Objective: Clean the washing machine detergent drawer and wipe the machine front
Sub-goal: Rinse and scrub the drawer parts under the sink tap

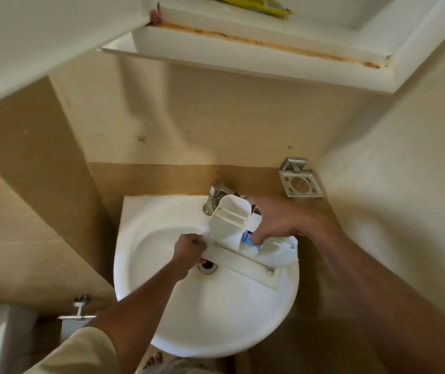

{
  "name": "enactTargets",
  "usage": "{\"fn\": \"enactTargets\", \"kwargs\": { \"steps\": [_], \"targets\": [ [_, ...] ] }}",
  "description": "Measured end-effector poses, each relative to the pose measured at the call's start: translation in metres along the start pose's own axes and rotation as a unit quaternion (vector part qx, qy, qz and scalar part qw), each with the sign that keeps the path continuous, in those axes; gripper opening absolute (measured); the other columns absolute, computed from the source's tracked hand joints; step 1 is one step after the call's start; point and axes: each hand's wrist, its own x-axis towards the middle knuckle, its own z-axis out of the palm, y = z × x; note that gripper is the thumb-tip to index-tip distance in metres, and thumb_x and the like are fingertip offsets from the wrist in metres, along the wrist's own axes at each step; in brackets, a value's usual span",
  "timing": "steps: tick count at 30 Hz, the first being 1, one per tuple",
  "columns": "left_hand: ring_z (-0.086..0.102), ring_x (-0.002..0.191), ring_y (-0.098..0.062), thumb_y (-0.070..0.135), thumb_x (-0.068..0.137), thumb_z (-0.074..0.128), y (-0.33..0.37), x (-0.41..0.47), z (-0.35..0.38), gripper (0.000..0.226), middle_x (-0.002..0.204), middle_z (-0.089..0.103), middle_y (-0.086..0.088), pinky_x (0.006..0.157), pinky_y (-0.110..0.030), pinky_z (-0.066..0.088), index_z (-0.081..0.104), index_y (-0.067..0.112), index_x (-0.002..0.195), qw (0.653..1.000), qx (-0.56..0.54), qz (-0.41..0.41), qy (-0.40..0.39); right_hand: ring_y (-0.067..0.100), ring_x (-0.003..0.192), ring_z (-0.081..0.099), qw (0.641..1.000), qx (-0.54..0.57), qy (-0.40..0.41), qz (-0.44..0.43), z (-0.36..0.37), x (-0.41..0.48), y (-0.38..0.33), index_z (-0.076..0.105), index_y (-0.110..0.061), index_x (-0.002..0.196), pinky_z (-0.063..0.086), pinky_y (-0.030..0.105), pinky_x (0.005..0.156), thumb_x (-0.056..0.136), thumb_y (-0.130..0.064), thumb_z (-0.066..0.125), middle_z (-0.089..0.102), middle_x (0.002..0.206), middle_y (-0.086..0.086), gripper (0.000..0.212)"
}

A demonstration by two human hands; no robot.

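Beige-tiled bathroom, white sink [162,319], detergent drawer [229,220] over its basin below the tap [214,195] at twelve o'clock, left hand [189,249] clenched round its front at nine, right hand [278,220] gripping it by the blue insert [248,237] at three.

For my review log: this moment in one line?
left hand grips detergent drawer front | right hand inside it | held over sink

The sink [140,211] is glossy white ceramic, smooth all over. The tap [214,194] and the drain ring [207,269] are polished metal — bright and mirror-like; the wall holder [300,182] is metal too, with a duller satin look. The drawer [229,222] is smooth white plastic with a blue plastic insert [248,236]. The cabinet [242,58] is white-painted, its edge stained rusty brown. The sleeve [81,352] is matt beige cloth.
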Motion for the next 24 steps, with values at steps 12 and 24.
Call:
{"fn": "enactTargets", "kwargs": {
  "steps": [12, 24],
  "targets": [
    [0.067, 0.108, -0.039, 0.03, 0.101, 0.059, -0.006, -0.002, 0.013, 0.023, 0.113, 0.068, -0.02, 0.089, -0.056, 0.059, 0.063, 0.008, 0.105, 0.993, -0.091, -0.072, -0.023, 0.018, 0.125, 0.05, 0.982, -0.177, -0.032, -0.052, 0.027, -0.011, 0.021, 0.023, -0.054, 0.148, 0.06, 0.041, 0.085, 0.07, -0.007, 0.078, 0.043, 0.152, -0.012, 0.106],
    [0.057, 0.1, -0.03, 0.043, 0.1, 0.058, 0.016, 0.001, 0.017, 0.041, 0.111, 0.058, -0.014, 0.08, -0.042, 0.049, 0.053, 0.008, 0.119, 0.974, -0.171, -0.134, -0.056, 0.008, 0.13, 0.043, 0.969, -0.227, -0.006, -0.096, 0.015, -0.014, 0.038, 0.031, -0.047, 0.147, 0.049, 0.032, 0.095, 0.074, -0.001, 0.07, 0.039, 0.151, -0.023, 0.095]
  ]
}}
